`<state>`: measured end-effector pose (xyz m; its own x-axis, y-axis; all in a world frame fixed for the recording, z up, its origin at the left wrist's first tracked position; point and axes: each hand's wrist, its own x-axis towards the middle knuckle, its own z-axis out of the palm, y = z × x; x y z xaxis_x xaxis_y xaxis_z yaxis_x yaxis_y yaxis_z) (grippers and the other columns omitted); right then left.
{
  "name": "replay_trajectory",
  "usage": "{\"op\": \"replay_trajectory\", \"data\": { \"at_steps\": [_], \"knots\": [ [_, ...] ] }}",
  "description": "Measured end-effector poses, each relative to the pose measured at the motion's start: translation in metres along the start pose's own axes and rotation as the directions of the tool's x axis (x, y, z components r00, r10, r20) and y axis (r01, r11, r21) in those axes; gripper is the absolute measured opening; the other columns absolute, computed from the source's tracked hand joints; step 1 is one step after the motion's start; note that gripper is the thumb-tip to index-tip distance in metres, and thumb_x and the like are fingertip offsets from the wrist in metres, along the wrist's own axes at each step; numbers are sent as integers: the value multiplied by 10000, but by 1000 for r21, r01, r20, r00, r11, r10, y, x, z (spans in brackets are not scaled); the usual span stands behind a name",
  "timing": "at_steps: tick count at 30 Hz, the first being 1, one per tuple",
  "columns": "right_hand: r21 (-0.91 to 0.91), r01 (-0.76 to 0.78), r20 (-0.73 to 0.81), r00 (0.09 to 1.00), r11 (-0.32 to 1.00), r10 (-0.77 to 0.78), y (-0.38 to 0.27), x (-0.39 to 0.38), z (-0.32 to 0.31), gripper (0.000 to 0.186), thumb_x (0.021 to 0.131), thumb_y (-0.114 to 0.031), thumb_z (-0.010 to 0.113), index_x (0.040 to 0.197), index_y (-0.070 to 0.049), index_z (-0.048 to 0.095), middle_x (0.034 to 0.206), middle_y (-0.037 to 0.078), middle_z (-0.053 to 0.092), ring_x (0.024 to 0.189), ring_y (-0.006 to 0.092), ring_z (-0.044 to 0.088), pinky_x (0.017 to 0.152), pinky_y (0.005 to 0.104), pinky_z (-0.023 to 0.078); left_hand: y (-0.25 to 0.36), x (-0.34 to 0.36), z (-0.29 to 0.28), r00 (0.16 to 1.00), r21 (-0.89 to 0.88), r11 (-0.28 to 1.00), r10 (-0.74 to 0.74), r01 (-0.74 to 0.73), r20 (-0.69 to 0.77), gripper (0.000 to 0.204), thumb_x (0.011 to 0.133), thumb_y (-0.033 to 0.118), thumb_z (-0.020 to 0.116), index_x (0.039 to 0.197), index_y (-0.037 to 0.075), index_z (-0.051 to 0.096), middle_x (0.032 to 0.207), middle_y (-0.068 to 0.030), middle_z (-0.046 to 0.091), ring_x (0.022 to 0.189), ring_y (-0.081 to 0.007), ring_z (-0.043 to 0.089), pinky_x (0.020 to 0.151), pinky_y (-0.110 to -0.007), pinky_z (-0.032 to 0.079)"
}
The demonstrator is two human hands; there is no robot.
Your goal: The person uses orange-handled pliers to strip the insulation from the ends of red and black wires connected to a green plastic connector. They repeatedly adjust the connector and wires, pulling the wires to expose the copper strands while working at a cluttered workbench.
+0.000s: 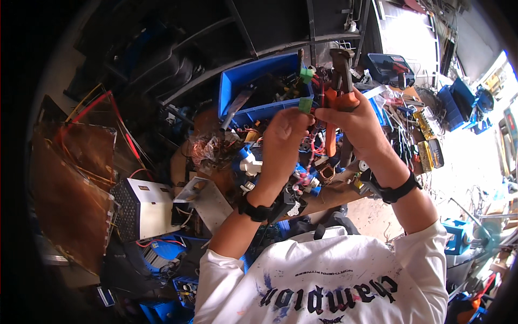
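The left hand (285, 129) pinches a small green piece (305, 105); the right hand (353, 116) curls around orange-handled pliers (330, 99), both near the blue bin (231, 89). Dark lettering crosses the white shirt (329, 256).

Cluttered workshop — blue bin (253, 70), tangled wire (204, 149), orange-handled pliers (331, 141)

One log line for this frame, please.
left hand: holding green piece | right hand: gripping orange-handled pliers | beyond hands: blue bin | lower left: perforated-sided case
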<state>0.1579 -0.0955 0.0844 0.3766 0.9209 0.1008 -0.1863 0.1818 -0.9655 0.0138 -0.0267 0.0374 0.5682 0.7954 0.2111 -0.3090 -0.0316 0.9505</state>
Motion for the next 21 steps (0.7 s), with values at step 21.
{"op": "replay_trajectory", "data": {
  "at_steps": [21],
  "knots": [
    [-4,-421,-67,905,907,420,-6,-13,-10,304,755,55,577,1039,-52,566,814,-13,521,672,93,519,619,220,414,-15,8,-44,959,498,829,285,-254,16,212,944,142,575,1101,-1,565,877,-70,636,770,-109,600,675,-244,468]
  ]
}}
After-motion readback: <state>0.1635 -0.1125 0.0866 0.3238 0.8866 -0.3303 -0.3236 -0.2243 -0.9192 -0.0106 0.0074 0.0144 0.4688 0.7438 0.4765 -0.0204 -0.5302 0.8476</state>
